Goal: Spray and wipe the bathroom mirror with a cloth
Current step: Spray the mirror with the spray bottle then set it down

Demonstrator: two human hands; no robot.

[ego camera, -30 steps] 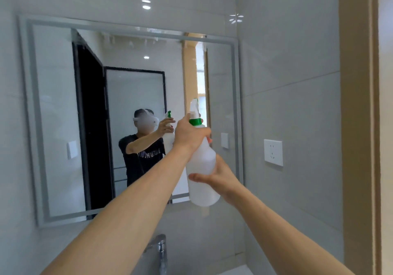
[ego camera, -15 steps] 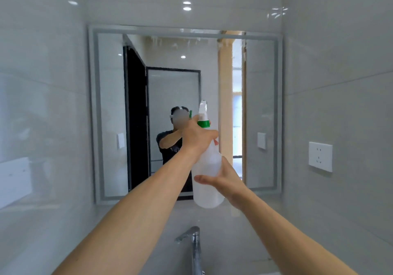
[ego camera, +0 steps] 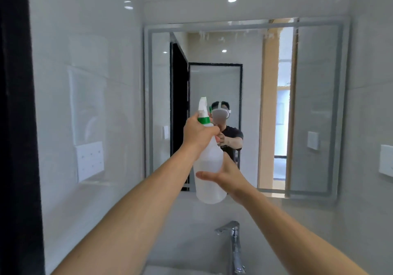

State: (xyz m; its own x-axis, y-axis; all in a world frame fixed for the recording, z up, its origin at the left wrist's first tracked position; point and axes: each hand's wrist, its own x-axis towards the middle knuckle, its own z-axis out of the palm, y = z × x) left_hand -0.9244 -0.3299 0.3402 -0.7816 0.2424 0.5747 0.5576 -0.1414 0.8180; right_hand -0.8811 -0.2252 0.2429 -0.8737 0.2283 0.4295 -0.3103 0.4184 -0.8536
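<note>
- You're on the spraying step: the spray bottle is up in front of the mirror, nozzle toward the glass.
- Your left hand is wrapped tight round the bottle's neck by the green collar, fingers at the trigger.
- Your right hand cups the bottle's body, thumb spread across it.
- Next, I'd say: squeeze, sweep across the glass, then find the cloth, which isn't in view.
</note>
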